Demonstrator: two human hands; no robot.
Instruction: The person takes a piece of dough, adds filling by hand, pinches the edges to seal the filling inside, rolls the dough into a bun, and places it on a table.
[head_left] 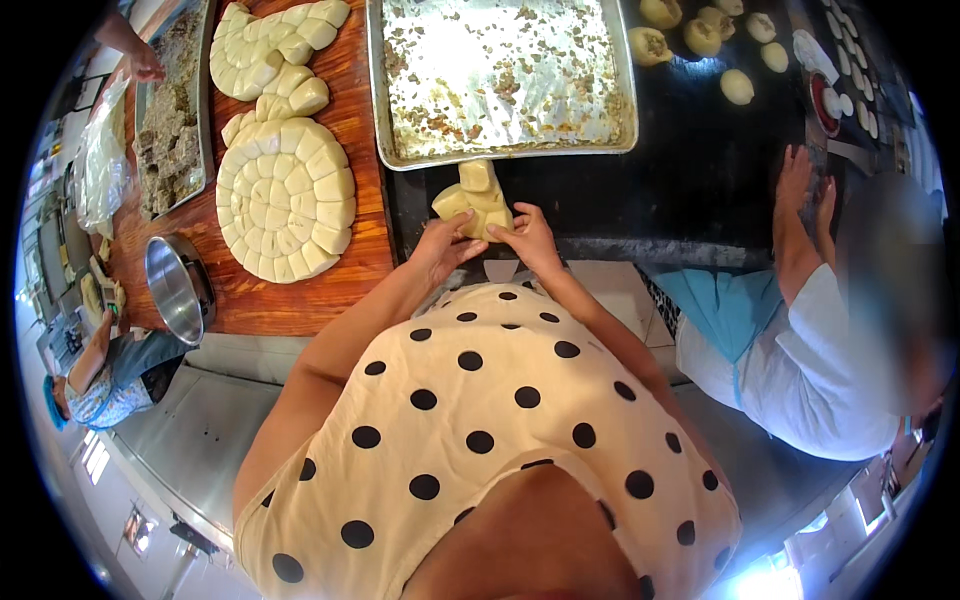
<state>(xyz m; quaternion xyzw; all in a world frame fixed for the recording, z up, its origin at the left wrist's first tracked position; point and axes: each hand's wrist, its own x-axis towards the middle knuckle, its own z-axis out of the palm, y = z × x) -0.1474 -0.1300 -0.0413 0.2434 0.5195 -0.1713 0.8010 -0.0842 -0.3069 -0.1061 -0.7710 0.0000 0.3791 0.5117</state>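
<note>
Both my hands are at a small heap of pale dough pieces [478, 205] at the near edge of the dark worktop, just in front of a metal tray. My left hand [445, 245] pinches the heap's near left side, thumb on top and fingers curled beneath. From the right, my right hand [527, 238] grips the near edge in the same way, its thumb pressed on the dough. The large shallow tray [505, 158] holds scattered brown and green crumbs of filling. To my left, a round slab of dough cut into portions [285, 200] lies on the wooden table.
More cut dough [270, 50] lies beyond the round slab. A steel bowl [178, 290] stands at the wooden table's near edge, below a tray of filling [172, 120]. Filled dough balls [703, 38] sit far right. A co-worker's hands [795, 180] are at the worktop on the right.
</note>
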